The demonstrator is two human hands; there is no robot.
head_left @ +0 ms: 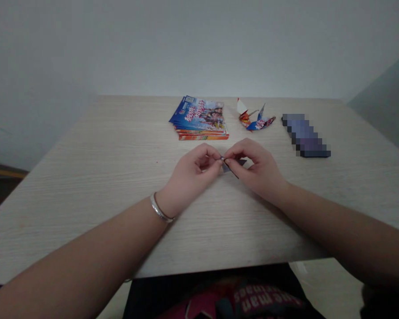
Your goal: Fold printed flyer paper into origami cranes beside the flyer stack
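Observation:
Between both hands, above the middle of the table, is a small dark folded paper (226, 168) with pointed ends. My left hand (200, 167), a silver bangle at its wrist, pinches its left tip between thumb and fingers. Close against it, my right hand (255, 164) grips the same paper from the right with thumb and forefinger. The fingertips nearly meet, and they hide part of the folds. Just beyond the right hand lie folded paper cranes (260, 125) in blue, orange and white.
A fanned stack of printed leaflets (199, 116), blue and orange, lies behind my left hand. At the right is a dark phone (306, 135) with a blurred-out screen. The pale wooden table (103, 164) meets a wall (213, 48) at its far edge.

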